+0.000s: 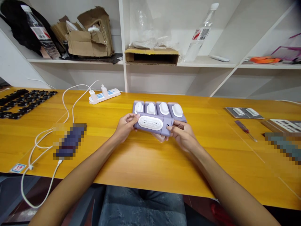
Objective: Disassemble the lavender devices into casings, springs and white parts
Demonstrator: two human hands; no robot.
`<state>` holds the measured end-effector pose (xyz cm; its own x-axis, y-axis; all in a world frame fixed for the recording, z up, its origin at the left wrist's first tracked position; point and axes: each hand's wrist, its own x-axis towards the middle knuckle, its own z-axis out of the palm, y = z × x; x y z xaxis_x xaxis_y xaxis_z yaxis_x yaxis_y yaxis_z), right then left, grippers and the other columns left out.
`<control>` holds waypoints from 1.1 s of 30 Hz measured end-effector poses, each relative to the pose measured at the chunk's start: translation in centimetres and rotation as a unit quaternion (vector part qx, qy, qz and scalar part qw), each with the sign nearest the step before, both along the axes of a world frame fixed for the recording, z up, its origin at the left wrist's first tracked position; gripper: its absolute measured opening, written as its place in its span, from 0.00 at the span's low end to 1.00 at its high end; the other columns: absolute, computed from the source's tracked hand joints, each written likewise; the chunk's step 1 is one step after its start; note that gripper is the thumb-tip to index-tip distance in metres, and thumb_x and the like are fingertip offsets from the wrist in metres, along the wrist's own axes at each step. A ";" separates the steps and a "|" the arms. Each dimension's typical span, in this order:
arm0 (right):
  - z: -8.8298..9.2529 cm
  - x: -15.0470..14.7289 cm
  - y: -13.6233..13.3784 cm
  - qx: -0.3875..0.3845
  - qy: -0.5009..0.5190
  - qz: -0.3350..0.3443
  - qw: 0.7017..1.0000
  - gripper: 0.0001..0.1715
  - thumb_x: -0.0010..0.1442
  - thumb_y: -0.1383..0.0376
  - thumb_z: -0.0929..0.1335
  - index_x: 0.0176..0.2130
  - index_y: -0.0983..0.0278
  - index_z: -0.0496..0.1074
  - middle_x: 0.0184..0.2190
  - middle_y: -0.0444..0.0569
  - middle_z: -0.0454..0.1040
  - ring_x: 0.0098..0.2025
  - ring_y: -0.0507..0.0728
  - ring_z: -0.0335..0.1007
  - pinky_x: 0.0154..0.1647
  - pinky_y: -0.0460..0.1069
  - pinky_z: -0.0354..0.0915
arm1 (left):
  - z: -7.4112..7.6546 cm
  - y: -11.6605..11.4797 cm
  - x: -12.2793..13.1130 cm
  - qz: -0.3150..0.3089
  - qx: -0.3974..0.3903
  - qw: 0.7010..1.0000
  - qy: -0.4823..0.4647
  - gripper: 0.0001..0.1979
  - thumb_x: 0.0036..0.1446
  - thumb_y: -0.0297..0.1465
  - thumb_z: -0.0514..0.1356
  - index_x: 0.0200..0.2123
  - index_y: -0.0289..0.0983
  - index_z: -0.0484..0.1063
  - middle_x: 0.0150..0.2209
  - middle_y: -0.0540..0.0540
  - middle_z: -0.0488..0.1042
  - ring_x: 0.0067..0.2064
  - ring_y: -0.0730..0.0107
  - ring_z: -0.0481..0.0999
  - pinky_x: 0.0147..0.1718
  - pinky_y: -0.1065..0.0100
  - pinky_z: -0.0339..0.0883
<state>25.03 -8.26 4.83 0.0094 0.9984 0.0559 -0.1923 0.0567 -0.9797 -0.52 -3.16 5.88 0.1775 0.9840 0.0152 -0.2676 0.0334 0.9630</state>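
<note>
Both of my hands hold a lavender plastic device [150,123] with a white oval mesh panel on its top face, tilted a little above the yellow wood-grain table [145,163]. My left hand [125,127] grips its left end, and my right hand [182,135] grips its right end. A white part [158,137] shows just beneath the device. Directly behind it, a row of several lavender units with white oval tops [160,108] lies on the table, touching the device's far edge.
A white power strip [103,95] with two plugged-in chargers and loose white cables [44,138] lies left, near black parts [23,103]. To the right are a screwdriver [245,130] and a metal plate [244,113]. White shelves [178,61] stand behind the table.
</note>
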 end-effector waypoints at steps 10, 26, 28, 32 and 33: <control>0.0 -0.3 0.3 -0.018 0.041 0.004 0.999 0.19 0.43 0.59 0.85 0.31 0.63 0.80 0.29 0.48 0.80 0.27 0.58 0.76 0.21 0.52 0.74 | -0.7 0.6 0.0 0.029 -0.003 1.000 -0.002 0.34 0.41 0.55 0.82 0.37 0.35 0.77 0.31 0.49 0.78 0.27 0.77 0.72 0.21 0.73 0.68; 0.1 -0.6 0.2 0.000 0.015 -0.020 1.000 0.19 0.44 0.58 0.84 0.30 0.63 0.77 0.27 0.45 0.77 0.22 0.55 0.73 0.20 0.50 0.74 | -1.1 0.5 0.6 0.068 -0.009 0.997 -0.029 0.34 0.38 0.55 0.82 0.35 0.34 0.78 0.31 0.49 0.78 0.26 0.78 0.70 0.20 0.74 0.65; 0.3 -0.6 0.1 0.000 0.022 -0.008 1.000 0.20 0.45 0.57 0.84 0.30 0.63 0.78 0.26 0.46 0.77 0.23 0.56 0.74 0.19 0.50 0.74 | -1.1 0.6 0.6 0.068 -0.010 0.997 -0.035 0.34 0.37 0.55 0.82 0.33 0.34 0.78 0.30 0.49 0.77 0.26 0.78 0.69 0.19 0.74 0.63; 0.5 -0.6 0.2 0.003 0.034 -0.015 0.999 0.19 0.45 0.59 0.84 0.28 0.63 0.76 0.25 0.44 0.75 0.22 0.55 0.74 0.19 0.50 0.74 | -0.9 0.6 0.6 0.077 -0.006 0.997 -0.028 0.35 0.36 0.56 0.82 0.33 0.34 0.78 0.30 0.49 0.77 0.26 0.77 0.69 0.20 0.74 0.62; 0.4 -0.5 0.3 0.000 0.039 -0.014 0.999 0.18 0.45 0.60 0.83 0.28 0.63 0.75 0.26 0.44 0.75 0.22 0.55 0.74 0.19 0.50 0.74 | -0.9 0.6 0.6 0.078 -0.005 0.997 -0.027 0.34 0.36 0.56 0.82 0.33 0.34 0.78 0.29 0.49 0.77 0.26 0.77 0.69 0.20 0.74 0.62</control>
